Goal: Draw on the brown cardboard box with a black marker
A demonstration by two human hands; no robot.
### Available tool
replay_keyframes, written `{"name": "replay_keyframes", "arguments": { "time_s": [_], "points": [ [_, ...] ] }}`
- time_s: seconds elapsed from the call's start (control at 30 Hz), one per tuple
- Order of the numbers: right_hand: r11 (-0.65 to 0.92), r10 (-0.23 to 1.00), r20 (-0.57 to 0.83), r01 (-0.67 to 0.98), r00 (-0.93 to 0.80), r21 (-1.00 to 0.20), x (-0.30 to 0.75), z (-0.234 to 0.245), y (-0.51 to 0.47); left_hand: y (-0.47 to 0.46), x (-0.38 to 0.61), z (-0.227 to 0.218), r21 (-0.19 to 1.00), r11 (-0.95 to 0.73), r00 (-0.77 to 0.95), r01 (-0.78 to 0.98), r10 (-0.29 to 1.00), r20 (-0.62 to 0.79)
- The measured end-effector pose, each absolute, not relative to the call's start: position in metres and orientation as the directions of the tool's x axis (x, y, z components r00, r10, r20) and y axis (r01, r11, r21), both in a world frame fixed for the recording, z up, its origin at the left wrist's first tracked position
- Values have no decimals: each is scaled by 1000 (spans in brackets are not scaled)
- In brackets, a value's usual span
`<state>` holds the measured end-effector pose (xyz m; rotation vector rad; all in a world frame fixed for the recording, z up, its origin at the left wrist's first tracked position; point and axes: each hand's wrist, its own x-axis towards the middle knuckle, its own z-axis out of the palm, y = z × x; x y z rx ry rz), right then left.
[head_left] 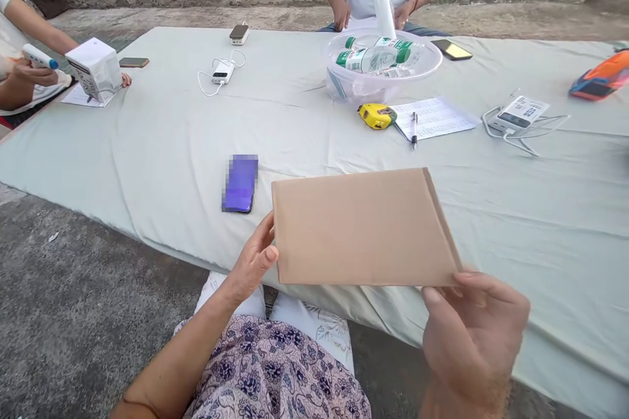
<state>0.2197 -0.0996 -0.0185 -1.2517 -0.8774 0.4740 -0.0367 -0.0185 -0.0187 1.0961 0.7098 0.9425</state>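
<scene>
I hold a flat brown cardboard piece (pixel 361 229) in the air over the near edge of the pale green sheet (pixel 162 144). My left hand (pixel 253 260) grips its left edge, thumb on top and fingers behind. At its lower right corner my right hand (pixel 474 327) pinches it between thumb and fingers. A phone with a purple screen (pixel 240 183) lies on the sheet just left of the cardboard.
A clear bowl (pixel 381 69) with bottles sits at the far middle, beside a yellow tape measure (pixel 376 116), a paper with a pen (pixel 432 119) and power banks (pixel 518 114). One person sits opposite; another at the far left holds a white box (pixel 95 69).
</scene>
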Motion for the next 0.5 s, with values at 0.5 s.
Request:
{"name": "replay_keyframes", "arguments": {
  "time_s": [0.5],
  "points": [
    [95, 706, 131, 90, 696, -991, 224, -10, -98, -20, -58, -17, 1000, -7, 420, -19, 907, 14]
  ]
}}
